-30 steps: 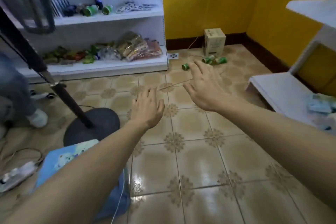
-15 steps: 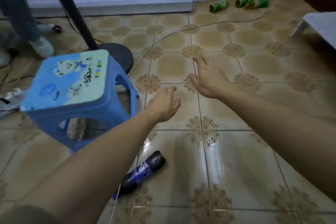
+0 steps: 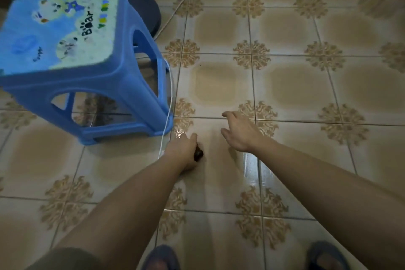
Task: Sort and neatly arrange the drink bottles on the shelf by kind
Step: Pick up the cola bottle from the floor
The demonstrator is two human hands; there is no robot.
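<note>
Reaching down to the patterned beige tiled floor (image 3: 285,76), the left hand (image 3: 183,152) is curled over a dark drink bottle (image 3: 198,155) just below the centre of the frame. Only one dark rounded end of that bottle shows, poking out at the right edge of the hand; the rest is hidden under the palm and fingers, so whether the grip has fully closed cannot be told for sure, though the fingers look wrapped round it. From the bit that shows, the bottle seems to lie flat on the floor, its long axis running roughly lower left to upper right under the hand; which end is the cap I cannot tell.

The right hand (image 3: 240,132) hovers just to the right of it and a little higher in the frame, fingers spread and empty, apart from the bottle. So the left hand is the nearer one, already on it. A blue plastic stool with a bear print (image 3: 65,35) stands at the upper left, and a thin white cable (image 3: 167,103) trails down beside its leg toward the left hand. No shelf is in view.
</note>
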